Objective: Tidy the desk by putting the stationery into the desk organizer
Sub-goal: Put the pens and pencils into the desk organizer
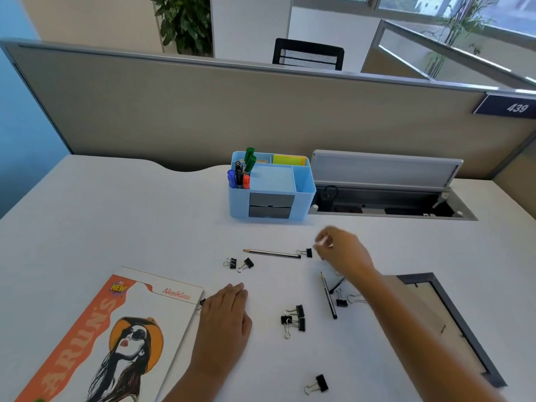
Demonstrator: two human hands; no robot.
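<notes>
The right hand (pixel 342 250) is held just above the white desk (pixel 116 216), its fingers loosely curled and blurred by motion; something small and pale seems to be pinched at the fingertips, but whether anything is truly grasped cannot be told. Just beside those fingertips, on the side toward the left hand, a black binder clip (pixel 307 252) is seen, touching or nearly touching the blunt end of a pencil (pixel 272 253) that is laid flat and pointed away from the right hand. Beyond that pencil's tip, two more binder clips (pixel 239 263) are found side by side. Under the right wrist and forearm a second pencil (pixel 329 295) is laid, with a dark pen-like item and a further clip (pixel 341 299) just beside it, partly hidden by the arm. The left hand (pixel 224 317) is rested palm down on the desk, fingers straight and released, holding nothing; its outer edge is set against a magazine (pixel 116 329), and a small clip is partly covered there. Between the two hands, nearer the person, a cluster of three clips (pixel 294 319) is seen, and a lone clip (pixel 317 384) lies closer still. Ahead of both hands, well apart from them, the blue desk organizer (pixel 272 195) is stood, with markers (pixel 242 172) upright in the compartment on the left hand's side and yellow sticky notes (pixel 288 159) in a rear compartment.
</notes>
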